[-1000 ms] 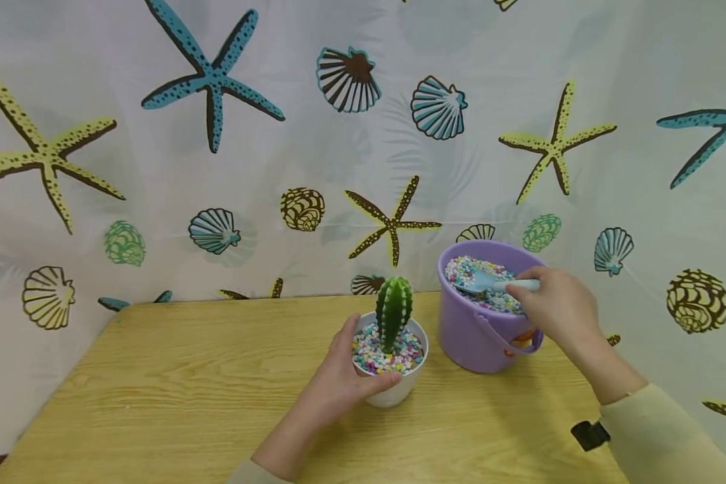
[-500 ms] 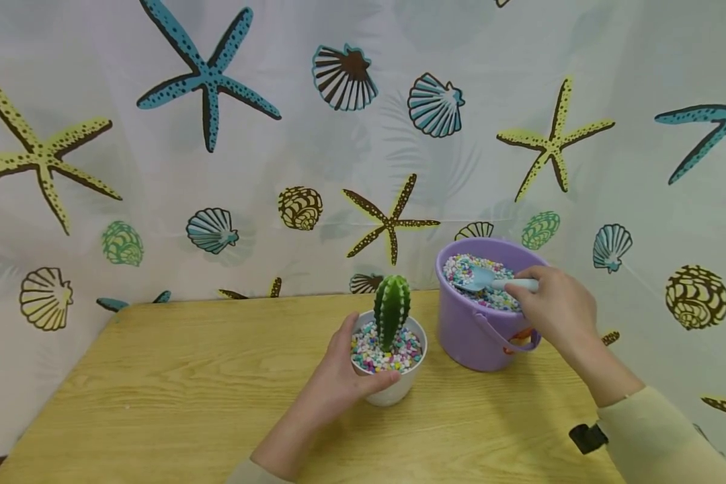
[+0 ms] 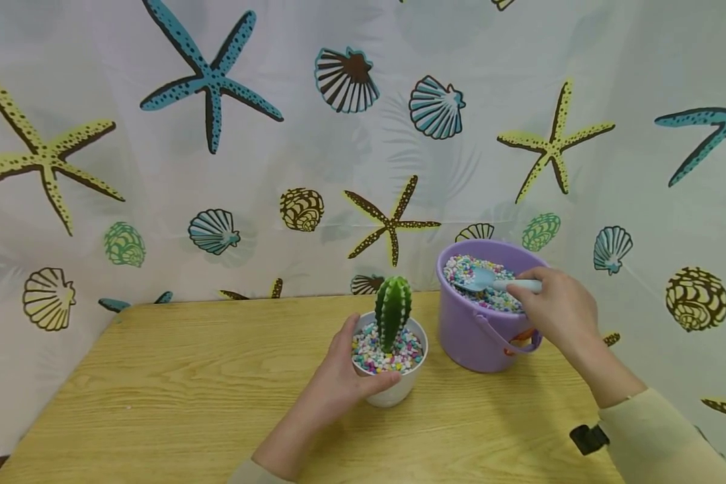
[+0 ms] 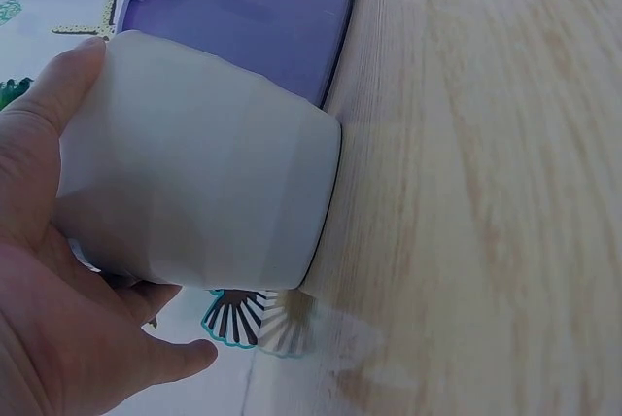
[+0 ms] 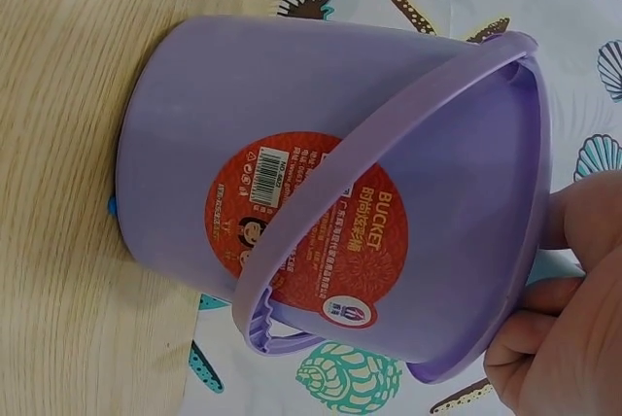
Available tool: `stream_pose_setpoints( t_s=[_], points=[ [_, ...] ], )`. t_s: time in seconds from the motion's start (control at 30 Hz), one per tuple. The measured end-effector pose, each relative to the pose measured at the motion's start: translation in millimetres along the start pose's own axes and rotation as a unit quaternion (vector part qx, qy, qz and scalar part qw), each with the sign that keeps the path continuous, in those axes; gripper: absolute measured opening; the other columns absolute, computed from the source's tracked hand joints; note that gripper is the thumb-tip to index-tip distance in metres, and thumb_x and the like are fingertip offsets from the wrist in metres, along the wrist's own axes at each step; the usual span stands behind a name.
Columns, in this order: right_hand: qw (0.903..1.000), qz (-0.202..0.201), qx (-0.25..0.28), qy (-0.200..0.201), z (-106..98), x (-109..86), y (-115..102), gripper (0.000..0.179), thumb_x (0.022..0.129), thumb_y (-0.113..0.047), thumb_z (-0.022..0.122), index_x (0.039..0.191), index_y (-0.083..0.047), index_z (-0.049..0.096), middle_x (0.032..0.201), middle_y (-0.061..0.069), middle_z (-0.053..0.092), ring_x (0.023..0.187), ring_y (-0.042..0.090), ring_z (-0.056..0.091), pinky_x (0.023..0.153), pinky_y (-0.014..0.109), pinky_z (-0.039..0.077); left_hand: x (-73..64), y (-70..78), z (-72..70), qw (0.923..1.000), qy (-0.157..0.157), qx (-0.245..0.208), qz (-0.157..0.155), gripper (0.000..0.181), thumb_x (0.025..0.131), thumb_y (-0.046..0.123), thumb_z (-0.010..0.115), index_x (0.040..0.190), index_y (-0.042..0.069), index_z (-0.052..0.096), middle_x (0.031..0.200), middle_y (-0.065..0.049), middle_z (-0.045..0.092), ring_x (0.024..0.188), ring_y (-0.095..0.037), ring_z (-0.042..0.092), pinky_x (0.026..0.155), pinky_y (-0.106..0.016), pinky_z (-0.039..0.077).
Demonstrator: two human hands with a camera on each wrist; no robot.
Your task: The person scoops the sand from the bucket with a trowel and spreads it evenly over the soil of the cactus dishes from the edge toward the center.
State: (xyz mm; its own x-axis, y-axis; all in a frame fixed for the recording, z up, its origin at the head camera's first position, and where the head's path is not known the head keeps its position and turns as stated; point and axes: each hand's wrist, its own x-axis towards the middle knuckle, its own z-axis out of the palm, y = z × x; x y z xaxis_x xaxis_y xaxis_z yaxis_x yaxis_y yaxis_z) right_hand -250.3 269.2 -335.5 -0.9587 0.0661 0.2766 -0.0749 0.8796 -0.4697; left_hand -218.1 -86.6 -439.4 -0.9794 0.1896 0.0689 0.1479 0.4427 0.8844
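Observation:
A green cactus [image 3: 393,312] stands upright in a white pot [image 3: 393,396] filled with multicoloured pebbles [image 3: 372,349]. My left hand [image 3: 341,383] holds this pot from its left side, thumb across the front near the rim; in the left wrist view the pot [image 4: 194,163] rests on the table. To the right stands a purple bucket [image 3: 474,343] with similar pebbles inside. Over its rim, my right hand [image 3: 559,306] grips the handle of a light blue shovel [image 3: 484,279], whose blade lies on the pebbles. The bucket [image 5: 243,86] hides the blade in the right wrist view.
The pot and bucket stand on a wooden table [image 3: 206,390], the bucket near its back right. Behind it hangs a pale curtain [image 3: 266,148] printed with starfish and shells. The bucket's handle [image 3: 508,343] hangs down in front, beside a red label [image 5: 311,222].
Both hands stay where they were, on the pot and the shovel. The shovel's blade has barely shifted on the pebbles, and the view has wavered slightly.

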Motion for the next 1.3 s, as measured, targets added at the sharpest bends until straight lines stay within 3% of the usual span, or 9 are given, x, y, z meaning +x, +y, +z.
stream_pose_setpoints(
  t_s=[0.23, 0.47, 0.83, 1.1, 1.3],
  points=[
    [0.9997, 0.005, 0.022, -0.009, -2, -2.3, 4, 0.043, 0.108, -0.041, 0.072, 0.128, -0.003, 0.078, 0.09, 0.007, 0.07, 0.066, 0.023, 0.054, 0.056, 0.037, 0.039, 0.9, 1.2, 1.2, 1.0, 0.0, -0.001, -0.005, 0.129, 0.083, 0.054, 0.097, 0.177, 0.016, 0.018, 0.174, -0.024, 0.031, 0.155, -0.048, 0.04, 0.122, -0.07, 0.036],
    [0.9991, 0.011, 0.042, -0.003, -2, -5.5, 9, 0.047, 0.109, -0.044, 0.07, 0.13, -0.003, 0.076, 0.11, 0.015, 0.077, 0.07, 0.023, 0.059, 0.059, 0.038, 0.044, -0.4, 1.8, 0.9, 1.0, 0.001, 0.002, -0.007, 0.129, 0.083, 0.054, 0.097, 0.177, 0.017, 0.017, 0.175, -0.023, 0.029, 0.155, -0.05, 0.039, 0.122, -0.071, 0.035],
    [0.9969, 0.022, 0.072, 0.022, -6, -14.4, 13, 0.051, 0.11, -0.047, 0.068, 0.134, -0.003, 0.074, 0.119, 0.021, 0.075, 0.078, 0.025, 0.062, 0.057, 0.035, 0.047, -2.9, 2.9, -0.1, 1.0, 0.003, -0.002, -0.008, 0.126, 0.084, 0.053, 0.096, 0.177, 0.018, 0.018, 0.175, -0.023, 0.03, 0.155, -0.049, 0.039, 0.122, -0.072, 0.036],
    [0.9946, 0.029, 0.093, 0.037, -8, -19.7, 17, 0.051, 0.109, -0.049, 0.069, 0.133, -0.005, 0.075, 0.12, 0.02, 0.075, 0.08, 0.027, 0.06, 0.057, 0.035, 0.046, -1.4, 1.7, -0.2, 1.0, 0.001, 0.0, -0.007, 0.127, 0.084, 0.055, 0.096, 0.177, 0.019, 0.018, 0.176, -0.022, 0.028, 0.156, -0.049, 0.038, 0.121, -0.072, 0.035],
    [0.9917, 0.041, 0.113, 0.046, -9, -24.9, 18, 0.049, 0.109, -0.05, 0.069, 0.131, -0.007, 0.075, 0.113, 0.017, 0.073, 0.068, 0.024, 0.054, 0.052, 0.033, 0.043, -1.0, 1.1, -0.5, 1.0, 0.001, 0.001, -0.01, 0.127, 0.083, 0.056, 0.096, 0.177, 0.019, 0.018, 0.177, -0.021, 0.028, 0.156, -0.048, 0.038, 0.122, -0.072, 0.035]
  ],
)
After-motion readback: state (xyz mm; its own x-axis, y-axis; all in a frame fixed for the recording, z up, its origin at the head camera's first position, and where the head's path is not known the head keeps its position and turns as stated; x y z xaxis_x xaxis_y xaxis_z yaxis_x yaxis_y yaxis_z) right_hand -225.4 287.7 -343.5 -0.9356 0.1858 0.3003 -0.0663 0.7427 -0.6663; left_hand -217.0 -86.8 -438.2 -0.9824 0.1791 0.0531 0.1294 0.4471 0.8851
